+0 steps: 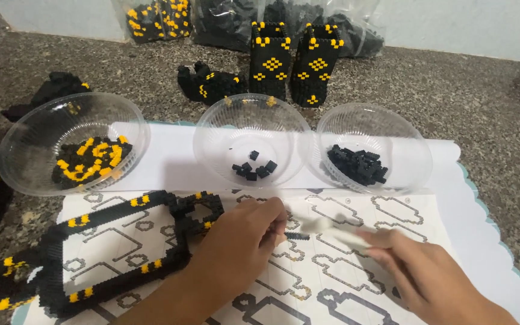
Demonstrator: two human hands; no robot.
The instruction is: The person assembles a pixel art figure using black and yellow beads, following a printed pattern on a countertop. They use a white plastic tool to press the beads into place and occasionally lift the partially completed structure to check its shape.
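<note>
Left hand (245,241) pinching a short black bead strip (296,235) above the printed pattern sheet (332,271), right hand (419,274) gripping blurred white tweezers (326,227) touching that strip, black-and-yellow bead frame (109,253) just left, three clear bowls (251,138) behind, speckled tabletop (495,120).

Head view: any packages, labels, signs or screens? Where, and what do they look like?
Clear plastic bag: back left by the wall, holds black and yellow brick pieces.
Clear plastic bags: back centre behind two brick towers, hold black pieces.
Printed sheet: under both hands, white with grey outline shapes.
No screens or signs.
</note>
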